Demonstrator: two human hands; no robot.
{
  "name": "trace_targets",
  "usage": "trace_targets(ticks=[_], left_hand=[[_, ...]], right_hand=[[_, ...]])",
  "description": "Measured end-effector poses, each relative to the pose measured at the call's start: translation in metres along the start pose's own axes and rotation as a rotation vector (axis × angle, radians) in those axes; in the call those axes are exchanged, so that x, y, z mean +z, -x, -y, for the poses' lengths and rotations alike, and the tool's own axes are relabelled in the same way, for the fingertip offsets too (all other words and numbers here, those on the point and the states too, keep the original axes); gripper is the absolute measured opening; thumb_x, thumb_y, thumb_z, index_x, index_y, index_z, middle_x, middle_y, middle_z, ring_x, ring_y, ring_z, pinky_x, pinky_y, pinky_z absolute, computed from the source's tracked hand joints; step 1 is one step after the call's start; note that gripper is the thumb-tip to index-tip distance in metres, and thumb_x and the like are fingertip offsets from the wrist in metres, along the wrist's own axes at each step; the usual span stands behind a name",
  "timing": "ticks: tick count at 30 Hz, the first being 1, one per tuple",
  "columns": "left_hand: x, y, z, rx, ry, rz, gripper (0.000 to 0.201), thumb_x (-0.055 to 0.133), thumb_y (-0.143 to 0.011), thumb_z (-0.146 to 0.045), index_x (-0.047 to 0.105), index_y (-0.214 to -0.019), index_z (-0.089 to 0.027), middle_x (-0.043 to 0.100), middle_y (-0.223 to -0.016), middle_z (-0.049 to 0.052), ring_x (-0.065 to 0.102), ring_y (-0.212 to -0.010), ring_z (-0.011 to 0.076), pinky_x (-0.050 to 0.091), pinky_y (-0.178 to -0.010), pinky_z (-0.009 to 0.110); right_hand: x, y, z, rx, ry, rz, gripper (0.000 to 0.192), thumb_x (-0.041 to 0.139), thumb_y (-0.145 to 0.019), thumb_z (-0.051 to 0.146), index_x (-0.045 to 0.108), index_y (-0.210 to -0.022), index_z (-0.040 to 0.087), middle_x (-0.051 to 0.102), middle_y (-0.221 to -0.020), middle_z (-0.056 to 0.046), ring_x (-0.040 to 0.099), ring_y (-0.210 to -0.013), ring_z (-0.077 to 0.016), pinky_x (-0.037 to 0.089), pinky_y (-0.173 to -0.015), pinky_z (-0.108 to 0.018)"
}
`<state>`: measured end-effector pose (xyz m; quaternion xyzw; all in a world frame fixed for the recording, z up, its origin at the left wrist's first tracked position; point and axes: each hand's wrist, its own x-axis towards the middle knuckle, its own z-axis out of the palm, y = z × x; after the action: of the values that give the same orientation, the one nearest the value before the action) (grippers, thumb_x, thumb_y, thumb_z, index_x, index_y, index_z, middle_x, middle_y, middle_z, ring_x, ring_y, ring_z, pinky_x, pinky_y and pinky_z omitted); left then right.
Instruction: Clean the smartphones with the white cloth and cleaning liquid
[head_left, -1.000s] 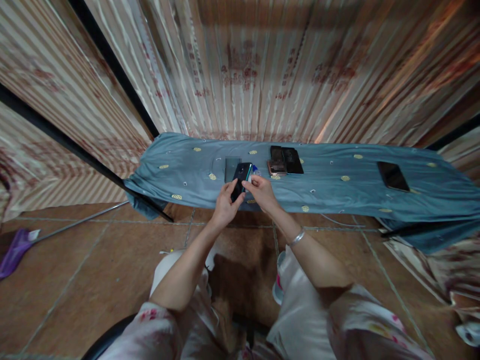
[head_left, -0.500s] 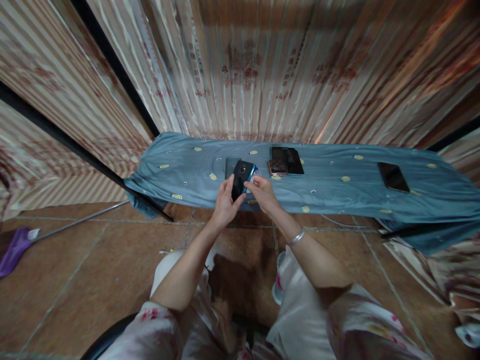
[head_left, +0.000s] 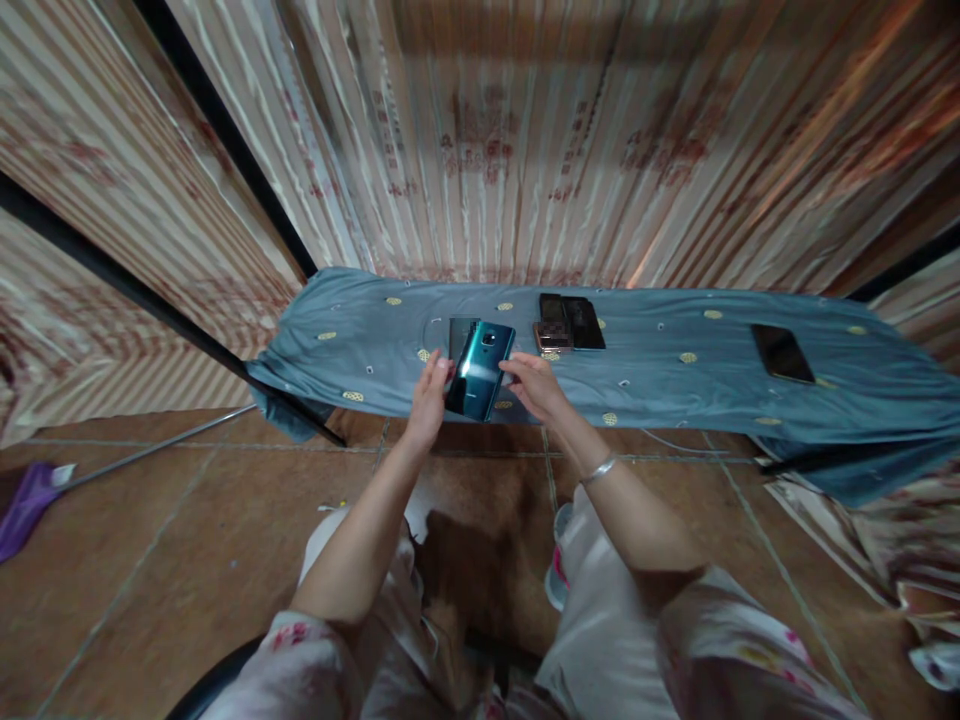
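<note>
The phone (head_left: 478, 375), back up over the near edge of the bench (head_left: 660, 395), should be stiff, light, slick and breakable; its long sides look the safest hold. The right hand (head_left: 536, 387) pinches its three o'clock side between thumb and fingers. The left hand (head_left: 427, 402) has its fingers extended at nine o'clock; whether they touch, I cannot tell. Devices (head_left: 587, 322) cluster at two o'clock, a black phone (head_left: 782, 353) farther off at three.
</note>
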<state>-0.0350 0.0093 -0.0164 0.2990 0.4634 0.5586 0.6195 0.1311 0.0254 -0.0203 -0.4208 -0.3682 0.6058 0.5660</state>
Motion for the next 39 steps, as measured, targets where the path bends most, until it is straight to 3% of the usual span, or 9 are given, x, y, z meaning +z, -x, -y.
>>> trace_targets(ticks=[3, 6, 11, 15, 21, 39], left_hand=[[-0.002, -0.001, -0.001, -0.076, 0.052, -0.005, 0.051, 0.050, -0.091, -0.051, 0.059, -0.126, -0.015, 0.073, -0.100, 0.010, 0.068, -0.101, 0.0232, 0.051, -0.088, 0.034], [-0.003, 0.004, 0.000, -0.239, 0.154, 0.101, 0.055, 0.045, -0.090, -0.058, 0.063, -0.118, -0.013, 0.074, -0.083, 0.008, 0.071, -0.082, 0.0234, 0.055, -0.080, 0.037], [0.002, 0.021, 0.005, -0.426, 0.274, 0.333, 0.074, 0.029, -0.090, -0.068, 0.062, -0.121, -0.009, 0.074, -0.100, 0.018, 0.070, -0.095, 0.0310, 0.053, -0.086, 0.050], [0.008, 0.032, 0.006, -0.481, 0.281, 0.456, 0.087, 0.016, -0.088, -0.072, 0.065, -0.115, -0.006, 0.073, -0.103, 0.022, 0.071, -0.096, 0.0306, 0.053, -0.085, 0.044], [0.010, 0.035, 0.009, -0.473, 0.268, 0.468, 0.086, 0.017, -0.089, -0.071, 0.068, -0.108, -0.005, 0.074, -0.093, 0.021, 0.072, -0.081, 0.0250, 0.056, -0.077, 0.036], [0.017, 0.041, 0.000, -0.510, 0.371, 0.411, 0.082, 0.019, -0.091, -0.069, 0.069, -0.097, -0.004, 0.072, -0.082, 0.019, 0.069, -0.069, 0.0224, 0.057, -0.065, 0.034]], right_hand=[[-0.002, 0.002, 0.006, 0.023, -0.031, 0.022, 0.029, 0.080, -0.055, 0.031, 0.054, -0.062, 0.021, 0.059, -0.058, 0.006, 0.055, -0.054, -0.0092, 0.048, -0.055, -0.022], [-0.004, 0.005, 0.011, 0.044, -0.064, 0.055, 0.030, 0.082, -0.055, 0.029, 0.055, -0.064, 0.021, 0.062, -0.062, 0.006, 0.059, -0.058, -0.0101, 0.052, -0.059, -0.023], [-0.004, 0.009, 0.017, 0.055, -0.088, 0.112, 0.031, 0.085, -0.054, 0.029, 0.058, -0.067, 0.020, 0.063, -0.064, 0.005, 0.059, -0.059, -0.0100, 0.053, -0.059, -0.023], [-0.005, 0.011, 0.018, 0.062, -0.071, 0.134, 0.030, 0.085, -0.054, 0.031, 0.061, -0.069, 0.020, 0.062, -0.064, 0.006, 0.057, -0.057, -0.0085, 0.050, -0.056, -0.021], [-0.007, 0.010, 0.018, 0.066, -0.080, 0.147, 0.028, 0.085, -0.055, 0.029, 0.063, -0.069, 0.019, 0.063, -0.064, 0.006, 0.055, -0.057, -0.0074, 0.047, -0.057, -0.020], [-0.003, 0.007, 0.015, 0.074, -0.198, 0.151, 0.019, 0.081, -0.055, 0.016, 0.065, -0.066, 0.017, 0.067, -0.065, 0.005, 0.060, -0.060, -0.0080, 0.050, -0.059, -0.018]])
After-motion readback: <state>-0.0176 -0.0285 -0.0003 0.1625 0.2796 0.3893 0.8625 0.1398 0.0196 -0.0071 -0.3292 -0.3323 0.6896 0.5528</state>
